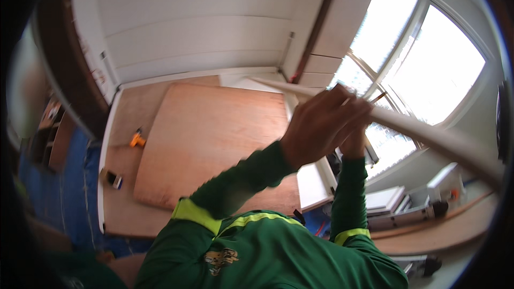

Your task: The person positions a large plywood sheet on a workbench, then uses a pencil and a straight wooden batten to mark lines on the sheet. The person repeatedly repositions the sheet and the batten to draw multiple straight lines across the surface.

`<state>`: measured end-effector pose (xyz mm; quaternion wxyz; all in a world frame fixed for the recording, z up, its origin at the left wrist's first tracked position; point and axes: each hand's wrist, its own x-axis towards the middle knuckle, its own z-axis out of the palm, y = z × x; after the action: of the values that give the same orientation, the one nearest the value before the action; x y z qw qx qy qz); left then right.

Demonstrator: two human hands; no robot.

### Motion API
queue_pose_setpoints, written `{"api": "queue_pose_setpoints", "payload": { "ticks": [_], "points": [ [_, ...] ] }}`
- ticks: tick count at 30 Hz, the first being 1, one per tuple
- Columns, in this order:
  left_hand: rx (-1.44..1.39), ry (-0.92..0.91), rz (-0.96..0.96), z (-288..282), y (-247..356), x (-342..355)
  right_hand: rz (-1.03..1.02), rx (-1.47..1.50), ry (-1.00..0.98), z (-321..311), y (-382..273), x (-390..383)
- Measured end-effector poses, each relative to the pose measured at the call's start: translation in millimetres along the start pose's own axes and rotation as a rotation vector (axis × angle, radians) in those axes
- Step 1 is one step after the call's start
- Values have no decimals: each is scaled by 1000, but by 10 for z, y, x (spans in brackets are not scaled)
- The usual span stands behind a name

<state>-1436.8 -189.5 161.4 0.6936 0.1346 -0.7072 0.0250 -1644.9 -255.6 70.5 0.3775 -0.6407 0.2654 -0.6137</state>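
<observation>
Nearest us was the green shirt (289, 254), cut off by the lower edge. From the left, an orange drill (137, 139) and a dark block (113, 179), too small to identify, lay on a brown base board (126, 217) edged by a white frame (100, 198). A large brown panel (214, 139) lay askew over it; we judged the frame joined, the panel unfixed. Our left hand (321, 123) was curled over a long pale strip (412, 127), raised and not yet laid down; whether its far tip touched the frame, we couldn't tell. It hid our right hand's (354, 142) fingers, so their grip was unclear. A thin stick (379, 97) poked out beside them. Glare blanked the window (447, 59); the strip's right end faded into the dark rim.
</observation>
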Motion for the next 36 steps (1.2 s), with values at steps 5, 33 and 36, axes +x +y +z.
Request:
{"api": "queue_pose_setpoints", "payload": {
  "ticks": [5, 33, 36],
  "points": [
    [-106, -143, -134, -218, 263, -692, 294, 321, 10, 554, -216, -790],
    [-238, -125, -564, -10, -144, -1614, 306, 366, 164, 385, -75, -1293],
    [-272, -125, -590, 27, -153, -1609, 284, 351, 179, 367, -88, -1283]
  ]
}}
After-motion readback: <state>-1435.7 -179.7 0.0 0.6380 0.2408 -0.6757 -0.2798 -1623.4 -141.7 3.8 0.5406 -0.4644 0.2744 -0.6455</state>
